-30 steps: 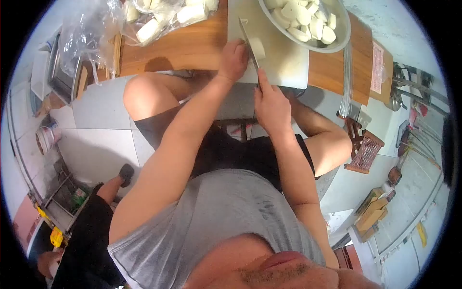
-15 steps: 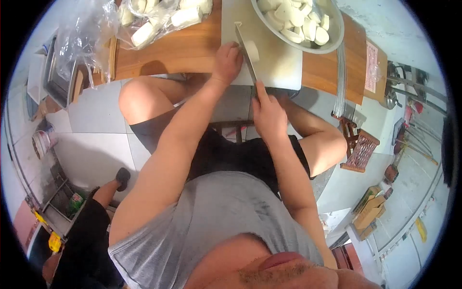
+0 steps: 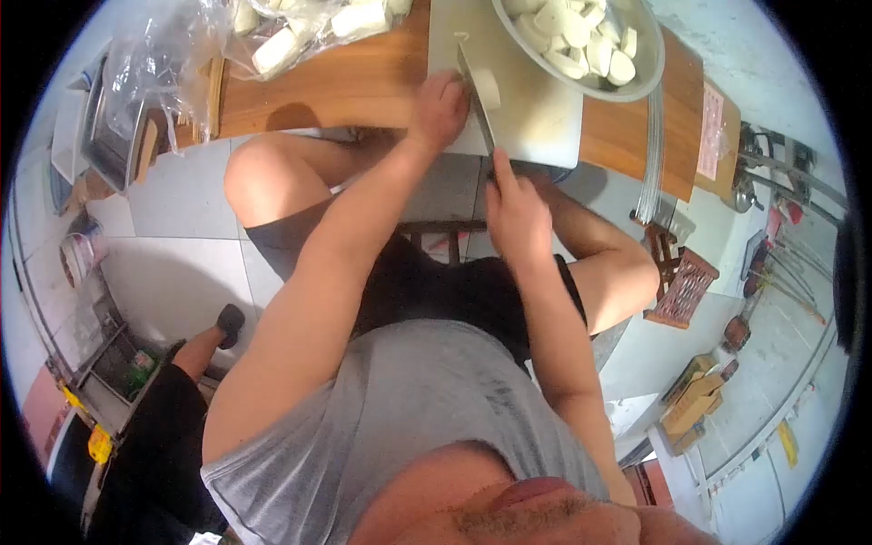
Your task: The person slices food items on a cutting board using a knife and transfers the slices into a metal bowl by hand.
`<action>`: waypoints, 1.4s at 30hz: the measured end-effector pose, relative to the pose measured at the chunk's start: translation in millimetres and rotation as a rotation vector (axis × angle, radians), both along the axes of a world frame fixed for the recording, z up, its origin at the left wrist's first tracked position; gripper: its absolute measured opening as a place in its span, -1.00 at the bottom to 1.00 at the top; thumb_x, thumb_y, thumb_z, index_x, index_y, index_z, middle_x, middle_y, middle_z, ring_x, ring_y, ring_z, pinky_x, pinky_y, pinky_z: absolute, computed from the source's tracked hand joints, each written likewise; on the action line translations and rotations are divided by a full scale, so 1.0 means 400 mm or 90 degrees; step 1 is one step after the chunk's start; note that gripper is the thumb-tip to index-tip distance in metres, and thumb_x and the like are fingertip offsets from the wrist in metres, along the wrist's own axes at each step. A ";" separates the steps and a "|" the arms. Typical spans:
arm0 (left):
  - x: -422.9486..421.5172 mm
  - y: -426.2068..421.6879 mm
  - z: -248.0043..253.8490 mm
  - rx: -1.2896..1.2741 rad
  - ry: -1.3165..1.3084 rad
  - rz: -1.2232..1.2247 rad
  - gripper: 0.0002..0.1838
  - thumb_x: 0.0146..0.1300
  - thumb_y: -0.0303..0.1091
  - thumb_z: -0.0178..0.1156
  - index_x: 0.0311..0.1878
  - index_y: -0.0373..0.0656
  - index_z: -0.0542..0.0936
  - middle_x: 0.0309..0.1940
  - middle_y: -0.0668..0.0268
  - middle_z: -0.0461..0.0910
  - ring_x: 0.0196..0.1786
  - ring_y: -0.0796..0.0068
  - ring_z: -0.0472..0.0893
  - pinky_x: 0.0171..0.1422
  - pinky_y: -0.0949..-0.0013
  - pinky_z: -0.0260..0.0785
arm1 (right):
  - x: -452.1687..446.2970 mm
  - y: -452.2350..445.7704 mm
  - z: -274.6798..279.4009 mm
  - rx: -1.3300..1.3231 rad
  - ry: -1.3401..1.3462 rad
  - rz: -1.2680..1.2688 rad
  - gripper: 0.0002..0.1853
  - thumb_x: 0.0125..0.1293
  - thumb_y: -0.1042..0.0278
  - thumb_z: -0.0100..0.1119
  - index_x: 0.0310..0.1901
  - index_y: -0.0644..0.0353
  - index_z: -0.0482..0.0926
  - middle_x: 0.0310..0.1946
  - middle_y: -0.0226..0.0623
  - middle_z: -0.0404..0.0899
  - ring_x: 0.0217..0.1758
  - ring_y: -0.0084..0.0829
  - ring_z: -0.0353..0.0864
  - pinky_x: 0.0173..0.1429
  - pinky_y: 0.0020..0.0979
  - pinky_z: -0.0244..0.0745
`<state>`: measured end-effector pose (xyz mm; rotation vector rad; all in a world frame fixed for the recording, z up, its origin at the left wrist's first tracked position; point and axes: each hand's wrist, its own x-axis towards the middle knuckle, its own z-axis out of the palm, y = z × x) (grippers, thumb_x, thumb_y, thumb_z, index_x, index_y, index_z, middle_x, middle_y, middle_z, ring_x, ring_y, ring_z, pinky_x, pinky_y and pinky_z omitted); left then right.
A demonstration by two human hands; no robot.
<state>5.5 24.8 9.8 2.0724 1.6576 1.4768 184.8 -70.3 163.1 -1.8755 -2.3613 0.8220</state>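
A knife (image 3: 480,107) stands over the white cutting board (image 3: 536,127), and my right hand (image 3: 518,209) is closed round its handle. Just right of the blade lies a pale, round-edged piece (image 3: 488,88). My left hand (image 3: 441,109) is on the blade's left side with its fingers curled; what they press on is hidden. A small pale scrap (image 3: 461,36) lies near the knife's tip. The metal bowl (image 3: 656,76) at the board's upper right holds several pale cut pieces (image 3: 599,54).
Plastic bags (image 3: 173,64) with several peeled pale chunks (image 3: 275,50) lie on the wooden table (image 3: 363,86). Thin metal skewers (image 3: 652,163) stick out past its right edge. A small stool (image 3: 683,286) stands at right. Another person's leg (image 3: 195,354) shows at lower left.
The view has shifted slightly. The knife's handle end has moved a little toward me and to the right with my right hand. My left hand stays beside the blade.
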 end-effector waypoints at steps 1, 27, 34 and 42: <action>0.001 0.002 0.003 -0.006 0.008 0.000 -0.76 0.19 -0.62 0.25 -0.07 -0.24 0.53 -0.03 0.05 0.58 0.00 -0.08 0.56 0.11 0.05 0.44 | -0.018 0.020 0.003 -0.015 0.003 -0.012 -0.38 0.47 0.16 0.10 0.53 -0.14 0.24 -0.22 0.06 0.61 -0.23 0.20 0.66 -0.09 0.11 0.60; 0.001 0.019 0.022 0.017 -0.021 0.001 -0.84 0.20 -0.48 0.26 -0.15 -0.20 0.53 -0.10 0.06 0.59 -0.06 -0.10 0.55 0.01 -0.04 0.42 | -0.015 0.002 -0.078 0.030 0.008 -0.004 -0.37 0.48 0.18 0.09 0.53 -0.19 0.19 -0.20 0.05 0.61 -0.34 0.18 0.67 -0.28 0.11 0.61; 0.002 0.004 0.009 0.007 -0.017 0.001 -0.80 0.24 -0.49 0.22 -0.07 -0.22 0.56 -0.04 0.02 0.59 -0.01 -0.14 0.55 0.09 -0.03 0.43 | -0.022 0.026 -0.098 0.057 0.030 -0.009 -0.33 0.45 0.19 0.12 0.55 -0.21 0.18 -0.23 0.00 0.59 -0.35 0.15 0.67 -0.27 0.10 0.61; -0.005 -0.007 0.000 -0.051 -0.020 -0.009 -0.66 0.24 -0.44 0.27 0.07 -0.24 0.50 0.10 -0.02 0.53 0.09 -0.18 0.50 0.20 -0.06 0.38 | 0.027 -0.053 0.002 0.012 0.064 -0.040 -0.39 0.43 0.28 0.18 0.50 -0.11 0.32 -0.19 -0.01 0.62 -0.18 0.14 0.65 -0.05 0.04 0.59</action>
